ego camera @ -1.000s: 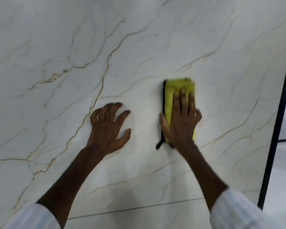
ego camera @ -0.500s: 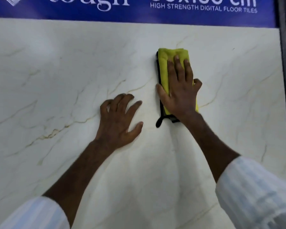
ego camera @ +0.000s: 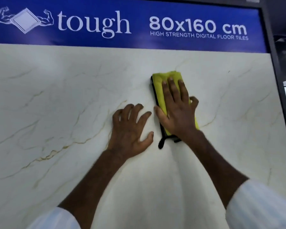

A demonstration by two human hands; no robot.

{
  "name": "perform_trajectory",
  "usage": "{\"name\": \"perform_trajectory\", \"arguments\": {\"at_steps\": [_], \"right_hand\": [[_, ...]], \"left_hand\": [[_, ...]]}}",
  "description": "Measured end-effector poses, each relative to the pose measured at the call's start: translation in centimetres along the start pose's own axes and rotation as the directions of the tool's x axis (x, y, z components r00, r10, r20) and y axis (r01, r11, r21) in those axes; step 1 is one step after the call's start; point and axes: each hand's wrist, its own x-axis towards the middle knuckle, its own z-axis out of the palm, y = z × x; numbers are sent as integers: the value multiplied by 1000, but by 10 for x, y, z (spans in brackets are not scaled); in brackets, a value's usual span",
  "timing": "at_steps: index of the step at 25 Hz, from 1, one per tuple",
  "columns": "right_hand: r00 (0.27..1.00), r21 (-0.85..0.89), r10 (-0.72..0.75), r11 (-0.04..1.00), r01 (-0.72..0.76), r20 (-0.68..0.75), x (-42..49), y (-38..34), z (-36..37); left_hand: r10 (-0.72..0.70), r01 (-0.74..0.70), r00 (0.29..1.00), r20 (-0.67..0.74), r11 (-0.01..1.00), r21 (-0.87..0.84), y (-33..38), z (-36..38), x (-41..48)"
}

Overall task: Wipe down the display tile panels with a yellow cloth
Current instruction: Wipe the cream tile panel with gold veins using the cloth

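Head: right hand [ego camera: 177, 113] presses yellow cloth [ego camera: 158, 87] below "tough 80x160 cm" banner [ego camera: 139, 15].

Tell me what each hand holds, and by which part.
Right hand presses the yellow cloth flat on the tile panel, palm over its middle. Left hand holds nothing.

Right hand [ego camera: 177, 111] presses yellow cloth [ego camera: 160, 90] against tile panel [ego camera: 56, 113]; left hand [ego camera: 130, 131] braces.

Tile showroom: branded banner [ego camera: 139, 12], marble panel [ego camera: 56, 113]
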Motion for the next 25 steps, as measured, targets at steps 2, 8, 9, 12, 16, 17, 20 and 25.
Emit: {"name": "perform_trajectory", "arguments": {"at_steps": [2, 8, 9, 12, 16, 17, 20, 25], "right_hand": [[1000, -1, -6, 1000, 6, -5, 57, 12, 4], [993, 35, 110, 993, -111, 45, 151, 45, -4], [993, 47, 114, 992, -116, 44, 150, 53, -6], [992, 41, 124, 991, -124, 0, 118, 74, -7], [994, -8, 88, 996, -89, -70, 31, 78, -9], [994, -10, 86, 996, -87, -73, 3, 75, -9], [998, -12, 58, 998, -59, -34, -64, 65, -10], [1000, -27, -30, 999, 31, 4, 34, 84, -12]], "left_hand": [[-4, 4, 1000, -26, 1000, -1, 2, 3, -2], [25, -24, 998, -62, 1000, 14, 0, 6, -7], [35, -35, 998, -61, 999, 11, -1, 7, -8], [50, -51, 997, -50, 999, -11, -2, 6, -10], [14, -20, 998, -60, 995, -94, 10, 0, -5], [6, -14, 998, -67, 992, -122, 20, 0, -4], [41, -42, 999, -8, 988, -148, 57, 6, -11], [75, -75, 997, 0, 993, -88, 64, 17, -21]]}}
